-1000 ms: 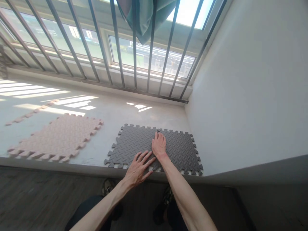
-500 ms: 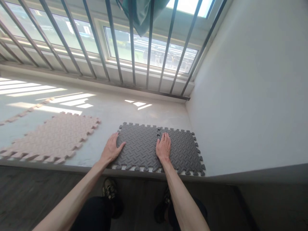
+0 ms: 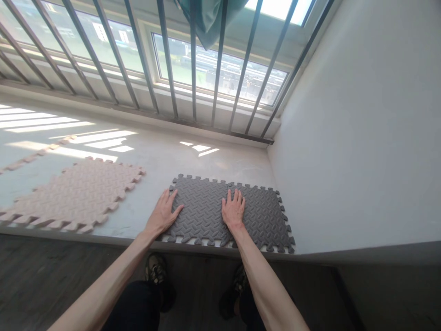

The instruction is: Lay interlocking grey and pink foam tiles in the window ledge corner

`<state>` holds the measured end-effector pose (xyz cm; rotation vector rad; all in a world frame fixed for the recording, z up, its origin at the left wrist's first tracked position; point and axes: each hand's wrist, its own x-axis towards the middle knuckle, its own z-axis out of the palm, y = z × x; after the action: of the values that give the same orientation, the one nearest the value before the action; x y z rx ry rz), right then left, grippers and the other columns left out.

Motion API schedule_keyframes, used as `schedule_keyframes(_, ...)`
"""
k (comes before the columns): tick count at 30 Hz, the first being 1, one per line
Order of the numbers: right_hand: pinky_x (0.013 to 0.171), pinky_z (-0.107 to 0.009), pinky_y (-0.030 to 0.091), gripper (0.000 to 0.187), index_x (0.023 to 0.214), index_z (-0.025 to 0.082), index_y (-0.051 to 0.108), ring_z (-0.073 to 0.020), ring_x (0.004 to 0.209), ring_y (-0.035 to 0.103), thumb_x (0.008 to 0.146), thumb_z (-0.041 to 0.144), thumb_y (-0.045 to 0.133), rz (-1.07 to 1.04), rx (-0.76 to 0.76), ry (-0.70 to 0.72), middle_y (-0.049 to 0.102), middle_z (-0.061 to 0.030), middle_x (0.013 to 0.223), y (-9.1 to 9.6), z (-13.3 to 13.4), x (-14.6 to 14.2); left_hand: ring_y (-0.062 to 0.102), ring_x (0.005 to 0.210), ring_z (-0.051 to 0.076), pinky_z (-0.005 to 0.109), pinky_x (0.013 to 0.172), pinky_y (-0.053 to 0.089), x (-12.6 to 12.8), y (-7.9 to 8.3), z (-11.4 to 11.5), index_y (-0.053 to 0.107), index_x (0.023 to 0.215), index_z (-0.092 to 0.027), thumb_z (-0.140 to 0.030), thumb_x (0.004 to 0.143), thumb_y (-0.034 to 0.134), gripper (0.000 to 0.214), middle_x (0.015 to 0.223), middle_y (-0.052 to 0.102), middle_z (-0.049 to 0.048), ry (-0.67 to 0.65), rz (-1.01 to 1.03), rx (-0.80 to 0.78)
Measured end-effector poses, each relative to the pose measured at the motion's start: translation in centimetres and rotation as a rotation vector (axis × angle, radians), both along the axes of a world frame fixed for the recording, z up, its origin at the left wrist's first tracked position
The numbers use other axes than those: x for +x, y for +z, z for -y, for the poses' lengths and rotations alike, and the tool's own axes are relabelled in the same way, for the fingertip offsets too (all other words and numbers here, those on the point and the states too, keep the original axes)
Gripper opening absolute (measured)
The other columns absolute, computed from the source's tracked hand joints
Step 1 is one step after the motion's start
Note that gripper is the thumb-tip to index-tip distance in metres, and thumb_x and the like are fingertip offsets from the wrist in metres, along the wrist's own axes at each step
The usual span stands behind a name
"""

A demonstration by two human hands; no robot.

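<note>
Two dark grey foam mat tiles with jigsaw edges lie side by side on the pale ledge. My left hand [image 3: 162, 213] rests at the outer left edge of the left grey tile [image 3: 200, 207], fingers apart, thumb on its top. Over the seam between the tiles, my right hand [image 3: 234, 208] lies flat with fingers spread, covering part of the joint and touching the right grey tile [image 3: 265, 214]. The visible back end of the seam looks closed, with its teeth meshed.
A pink foam mat tile [image 3: 79, 193] lies on the ledge [image 3: 158, 156] to the left, with a pink edge strip [image 3: 41, 152] behind it. Metal railings [image 3: 193, 82] and a window stand at the back. A white wall [image 3: 361, 138] bounds the right side.
The gap at the back of the seam has closed. My right hand's fingers have spread over the joint, and my left hand has shifted slightly right onto the left tile's edge.
</note>
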<state>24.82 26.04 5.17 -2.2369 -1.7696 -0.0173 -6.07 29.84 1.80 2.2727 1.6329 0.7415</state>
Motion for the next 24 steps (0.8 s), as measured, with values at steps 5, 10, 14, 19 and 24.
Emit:
schedule_keyframes(5,0.137,-0.045,0.01,0.077,0.17,0.001,0.024,-0.0258,0.17,0.013,0.109,0.048,0.032,-0.03,-0.043,0.137,0.018,-0.0176,0.182,-0.7,-2.6,-0.3,0.026,0.165,0.04,0.06,0.133,0.03,0.1,-0.4,0.0,0.041,0.165,-0.007,-0.06,0.105,0.046,0.08,0.175,0.031,0.0271,-0.002,-0.057,0.044)
schedule_keyframes(10,0.138,-0.044,0.004,0.081,0.171,0.003,0.02,-0.0254,0.17,0.012,0.109,0.055,0.029,-0.04,-0.069,0.145,0.017,-0.0155,0.182,-0.9,-3.3,-0.3,0.023,0.166,0.042,0.06,0.133,0.029,0.2,-0.3,0.2,0.042,0.163,-0.003,-0.058,0.106,0.043,0.079,0.175,0.029,0.0299,0.013,-0.122,0.089)
schedule_keyframes(14,0.138,-0.046,0.004,0.079,0.171,0.003,0.021,-0.0255,0.171,0.011,0.11,0.053,0.028,-0.027,-0.095,0.16,0.015,-0.015,0.182,-0.6,-1.4,-0.5,0.02,0.167,0.04,0.06,0.134,0.025,0.7,-0.1,0.1,0.043,0.163,-0.004,-0.057,0.104,0.047,0.079,0.176,0.029,0.0278,0.06,-0.134,0.147)
schedule_keyframes(19,0.139,-0.05,0.01,0.074,0.17,0.007,0.027,-0.0265,0.17,0.017,0.11,0.05,0.031,-0.03,-0.112,0.242,0.019,-0.0142,0.181,0.2,3.8,-0.9,0.03,0.164,0.039,0.06,0.134,0.023,1.1,0.4,1.3,0.048,0.159,-0.007,-0.059,0.103,0.047,0.077,0.171,0.041,0.0267,0.112,-0.165,0.172)
schedule_keyframes(24,0.134,-0.054,0.032,0.06,0.162,0.018,0.049,-0.0279,0.164,0.036,0.11,0.044,0.04,-0.149,0.079,0.425,0.042,-0.0133,0.174,0.1,13.9,1.4,0.046,0.152,0.036,0.058,0.128,0.031,-4.0,1.5,5.6,0.054,0.155,-0.015,-0.051,0.105,0.048,0.062,0.159,0.055,0.0223,0.064,-0.195,0.229)
